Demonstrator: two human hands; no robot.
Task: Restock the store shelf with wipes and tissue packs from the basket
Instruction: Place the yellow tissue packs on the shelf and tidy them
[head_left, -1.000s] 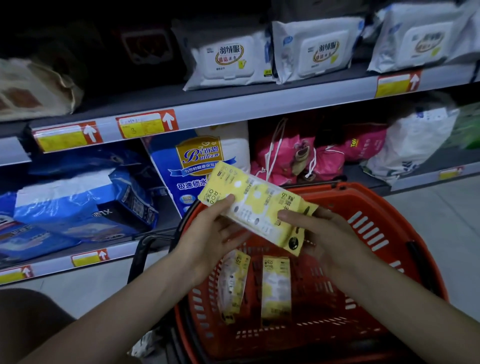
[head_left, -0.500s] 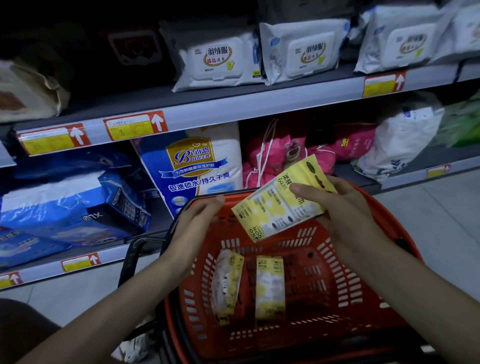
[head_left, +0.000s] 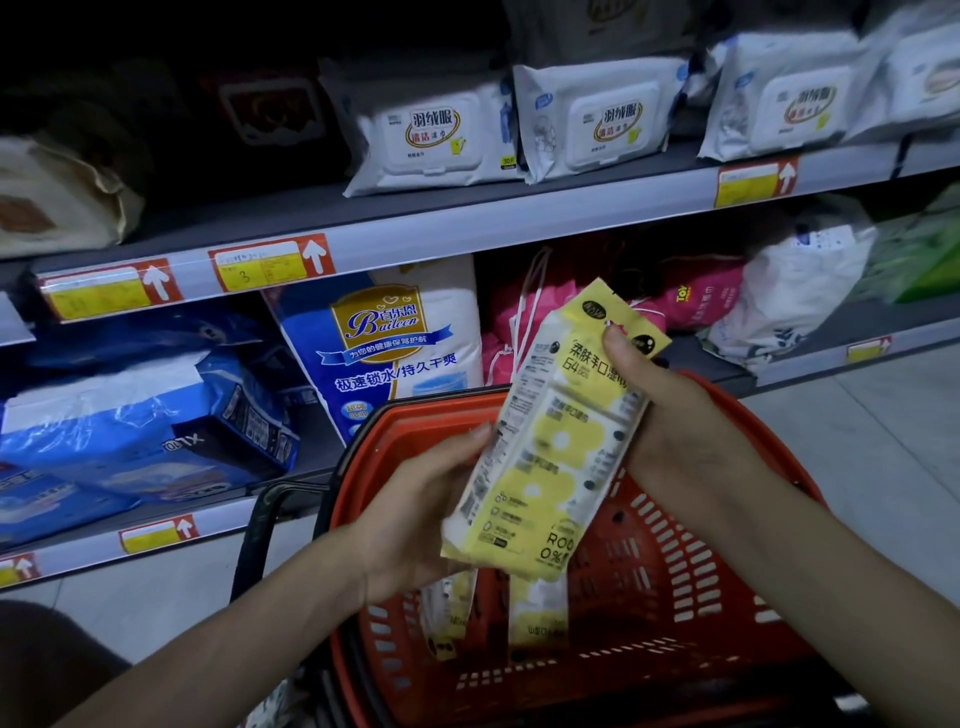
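Note:
A yellow and white wipes pack (head_left: 556, 452) stands nearly upright above the red basket (head_left: 727, 597). My right hand (head_left: 675, 431) grips its upper right side, thumb on the front. My left hand (head_left: 415, 509) holds its lower left edge. Two more yellow packs (head_left: 535, 613) lie in the basket's bottom, partly hidden behind the held pack. White wipes packs (head_left: 431, 135) stand in a row on the upper shelf (head_left: 467, 228).
The lower shelf holds blue diaper bags (head_left: 140, 421), a blue and white Baileen bag (head_left: 384, 343), pink drawstring bags (head_left: 519, 317) and a white bag (head_left: 795, 296). The basket's black handle (head_left: 260, 530) hangs at its left. Grey floor (head_left: 883, 431) lies to the right.
The pack has turned from lying slanted to nearly upright. My left hand, which had let go of it half a second ago, is back on its lower left edge.

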